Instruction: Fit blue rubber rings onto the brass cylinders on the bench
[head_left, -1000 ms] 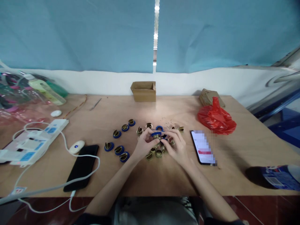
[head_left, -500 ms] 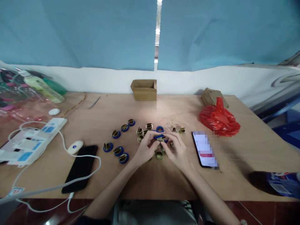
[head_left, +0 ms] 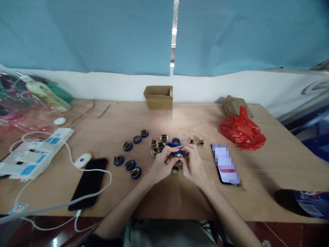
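I record the left hand (head_left: 162, 165) and right hand (head_left: 194, 167) jointly pinching one blue-ringed brass piece (head_left: 178, 153); six similar pieces (head_left: 130, 165) lie left

There are two hands (head_left: 161, 164), one red bag (head_left: 243, 134) and, at left, six blue-ringed brass pieces (head_left: 130, 165).

I wear the only camera on my head, facing forward and down across the table (head_left: 128, 120). From above and behind, it looks along my forearms (head_left: 128, 204) to my left hand (head_left: 161, 164) and right hand (head_left: 194, 165), fairly near, around mid-view. Farther off, the blue sheet (head_left: 102, 34) spans the top; my lap (head_left: 169, 233) shows at the bottom edge.
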